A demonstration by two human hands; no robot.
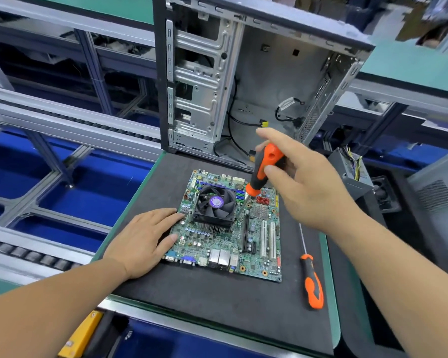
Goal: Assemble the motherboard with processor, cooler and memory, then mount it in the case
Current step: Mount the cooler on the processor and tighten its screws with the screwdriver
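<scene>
A green motherboard [256,244] lies flat on a black mat [217,301]. A black fan cooler [214,205] sits on the board's left half. My left hand [145,239] rests flat on the mat, fingertips touching the board's left edge. My right hand [298,182] pinches the handle of an orange and black screwdriver [265,166]. Its shaft slants down to the cooler's near right corner. The open grey computer case [259,81] stands upright behind the board, with loose black cables inside.
A second orange and black screwdriver [311,277] lies on the mat right of the board. A grey power supply [352,171] with coloured wires sits at the right. Roller conveyor rails and blue bins run along the left.
</scene>
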